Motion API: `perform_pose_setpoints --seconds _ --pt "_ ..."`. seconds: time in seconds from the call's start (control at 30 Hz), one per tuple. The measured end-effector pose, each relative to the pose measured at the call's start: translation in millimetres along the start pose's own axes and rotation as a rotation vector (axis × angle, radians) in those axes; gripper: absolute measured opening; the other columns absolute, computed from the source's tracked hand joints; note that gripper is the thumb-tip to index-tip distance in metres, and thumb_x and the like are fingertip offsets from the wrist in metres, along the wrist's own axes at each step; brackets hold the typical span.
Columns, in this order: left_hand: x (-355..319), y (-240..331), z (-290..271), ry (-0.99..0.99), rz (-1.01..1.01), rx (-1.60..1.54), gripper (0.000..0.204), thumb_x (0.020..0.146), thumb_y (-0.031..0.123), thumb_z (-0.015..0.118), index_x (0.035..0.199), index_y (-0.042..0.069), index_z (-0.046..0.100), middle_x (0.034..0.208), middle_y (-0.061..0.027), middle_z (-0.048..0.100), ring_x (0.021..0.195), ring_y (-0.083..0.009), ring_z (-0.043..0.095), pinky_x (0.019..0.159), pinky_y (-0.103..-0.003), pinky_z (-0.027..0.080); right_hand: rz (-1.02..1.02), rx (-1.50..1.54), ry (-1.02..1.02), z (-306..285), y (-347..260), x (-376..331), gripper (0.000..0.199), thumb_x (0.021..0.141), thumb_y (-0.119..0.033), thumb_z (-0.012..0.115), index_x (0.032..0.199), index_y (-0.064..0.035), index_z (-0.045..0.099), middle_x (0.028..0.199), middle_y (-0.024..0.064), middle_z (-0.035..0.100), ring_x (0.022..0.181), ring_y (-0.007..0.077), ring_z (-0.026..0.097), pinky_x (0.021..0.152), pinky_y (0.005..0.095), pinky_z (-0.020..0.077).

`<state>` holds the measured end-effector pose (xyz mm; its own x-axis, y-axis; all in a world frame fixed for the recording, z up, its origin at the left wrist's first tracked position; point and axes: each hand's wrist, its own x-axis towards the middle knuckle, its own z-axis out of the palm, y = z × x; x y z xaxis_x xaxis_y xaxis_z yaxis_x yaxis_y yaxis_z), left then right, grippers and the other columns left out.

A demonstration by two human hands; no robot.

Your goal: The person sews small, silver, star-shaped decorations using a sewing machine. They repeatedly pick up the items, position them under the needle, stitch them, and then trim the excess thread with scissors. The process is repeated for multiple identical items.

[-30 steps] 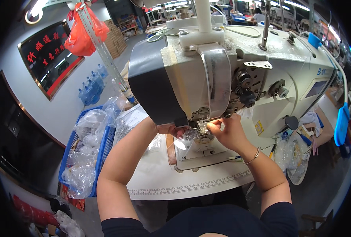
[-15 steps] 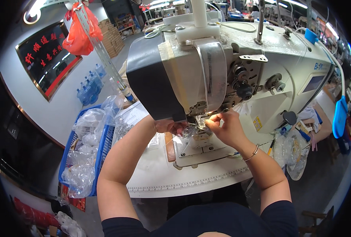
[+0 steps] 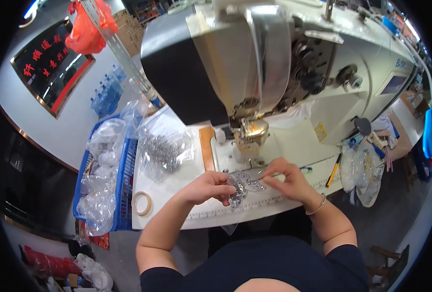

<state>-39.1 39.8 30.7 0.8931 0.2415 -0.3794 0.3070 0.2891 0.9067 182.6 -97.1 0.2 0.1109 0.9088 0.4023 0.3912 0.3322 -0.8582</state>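
Observation:
A silver, lacy butterfly-shaped piece (image 3: 247, 184) with clear material about it is held over the front of the white sewing machine table. My left hand (image 3: 210, 188) grips it at its left side, thumb and fingers closed on it. At its right edge is my right hand (image 3: 290, 181), with thumb and forefinger pinched together. Whether a small tool, a thread or the edge of the piece lies in that pinch is too fine to make out. Behind both hands stands the sewing machine's lit needle area (image 3: 252, 134), with the large machine head (image 3: 216, 63) above.
On the table's left lies a clear bag of silver pieces (image 3: 165, 151), near a tape roll (image 3: 142, 203). A blue basket (image 3: 124, 187) of plastic bags stands beyond the left edge. To the right are a yellow pen (image 3: 333, 170) and more clear bags (image 3: 359, 170).
Both hands have come back from under the needle toward me, bringing the silver piece into view. The view has shifted, showing the tape roll and the bag of silver pieces more fully.

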Motion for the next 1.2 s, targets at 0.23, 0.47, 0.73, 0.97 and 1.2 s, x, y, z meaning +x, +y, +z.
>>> perform_pose_setpoints --seconds 0.23,0.47,0.73,0.97,1.2 --pt "-3 -56 -2 0.104 -0.034 -0.312 0.016 0.083 0.019 0.063 0.085 0.003 0.059 0.069 -0.0038 0.06 0.058 -0.0122 0.059 0.058 -0.026 0.051 -0.049 -0.883 0.101 -48 65 -51 0.02 0.073 -0.006 0.066 0.093 -0.0043 0.062 0.091 0.0092 0.061 0.088 0.0269 0.057 0.078 0.0356 0.045" --pt "-6 -58 12 0.272 0.026 -0.186 0.017 0.083 0.019 0.064 0.084 0.003 0.058 0.069 -0.0037 0.059 0.061 -0.0121 0.059 0.062 -0.026 0.051 0.226 -0.391 0.372 -30 72 -49 0.015 0.081 -0.003 0.058 0.096 -0.0022 0.058 0.081 0.0075 0.056 0.077 0.022 0.056 0.07 0.0309 0.0453" --pt "-22 -66 32 0.51 0.252 0.242 0.016 0.08 0.01 0.064 0.092 0.0 0.06 0.076 -0.0044 0.06 0.064 -0.0109 0.059 0.057 -0.025 0.048 -0.009 -0.145 0.264 33 -3 -31 0.024 0.085 -0.015 0.061 0.105 -0.0024 0.055 0.084 0.0049 0.049 0.064 0.0089 0.045 0.056 0.0211 0.0381" --pt "-35 -63 39 0.919 1.232 1.443 0.027 0.066 0.005 0.072 0.092 0.011 0.065 0.085 -0.0052 0.06 0.071 -0.0182 0.06 0.063 -0.03 0.053 0.618 1.119 -0.002 38 -19 -32 0.041 0.091 -0.032 0.055 0.116 -0.0005 0.051 0.087 0.0022 0.051 0.061 0.0065 0.045 0.047 0.0174 0.0321" --pt "-37 -71 38 0.892 1.324 1.492 0.025 0.066 0.006 0.073 0.089 0.013 0.066 0.089 -0.0059 0.06 0.076 -0.0188 0.06 0.068 -0.032 0.054 0.651 0.978 -0.091 48 -17 -41 0.036 0.09 -0.03 0.056 0.108 0.0014 0.056 0.081 0.0045 0.055 0.065 0.0095 0.048 0.05 0.0199 0.0343"
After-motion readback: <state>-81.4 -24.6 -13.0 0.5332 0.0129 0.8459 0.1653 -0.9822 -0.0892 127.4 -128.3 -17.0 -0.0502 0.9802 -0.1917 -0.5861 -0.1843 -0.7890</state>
